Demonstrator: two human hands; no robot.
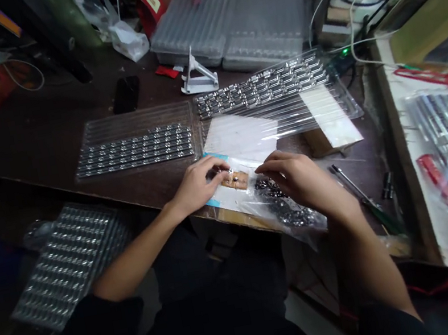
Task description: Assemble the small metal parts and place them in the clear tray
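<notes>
A small brown block [240, 179] with a round metal bit on it lies on a white sheet near the table's front edge. At the block's left end, my left hand [201, 184] has its thumb and fingers closed around a small shiny metal part [230, 171]. My right hand [297, 176] hovers to the right of the block, its fingertips pinched together. Whatever those fingertips hold is too small to make out. Below the right hand, a pile of small dark metal parts [290, 212] lies on clear plastic film, partly covered by the hand.
Clear ribbed trays with rows of metal parts lie behind the hands, a left tray [135, 154] and a right tray [262, 88]. A white box [331, 117], a green-handled screwdriver [358, 190], a phone [126, 94] and a white stand [198, 79] surround them. Stacked trays [190, 23] stand farther back.
</notes>
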